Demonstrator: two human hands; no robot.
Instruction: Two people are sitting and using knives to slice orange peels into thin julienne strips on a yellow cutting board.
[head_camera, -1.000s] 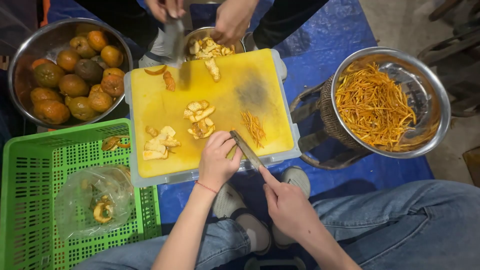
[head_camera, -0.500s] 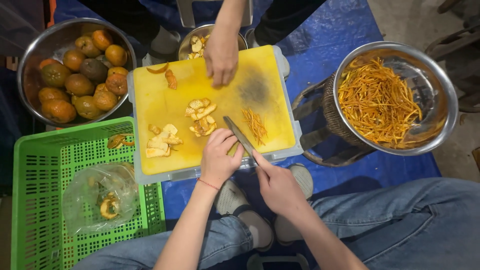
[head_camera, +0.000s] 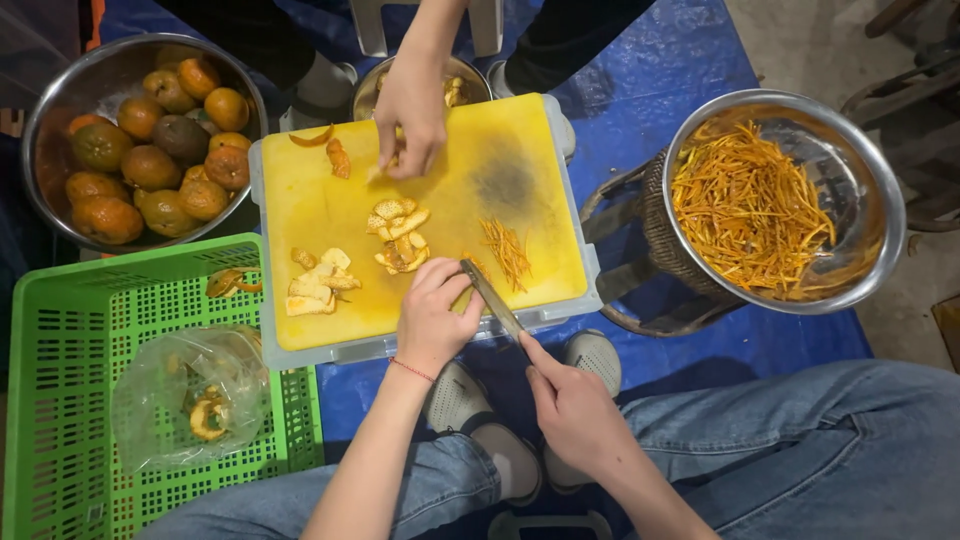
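The person's left hand (head_camera: 432, 318) rests curled at the near edge of the yellow plastic cutting board (head_camera: 330, 200), its fingers bent down over something small that I cannot make out beneath them. The right hand (head_camera: 572, 405) is closed around the handle of a narrow steel knife (head_camera: 492, 297), whose blade lies slanted against the left hand's fingertips at the board's front rim. Compared with half a second ago, the knife sits a touch closer in to the left hand, and both hands have barely shifted; the work at the board's edge looks mid-stroke rather than finished.

Just beyond the blade lies a small heap of thin orange peel strips (head_camera: 507, 250), and farther left two loose piles of pale peel pieces (head_camera: 400, 235), uncut. Across the board a second person's hand (head_camera: 412, 108) has come down onto the far side, fingers pinching at a bit of peel; a second ago it was back over the small steel bowl (head_camera: 460, 82).

To the right, a wide steel bowl of shredded peel (head_camera: 752, 205) sits in a wicker basket. To the left stand a steel basin of green-orange citrus fruit (head_camera: 150, 140) and a green plastic crate (head_camera: 60, 330) holding a clear bag.
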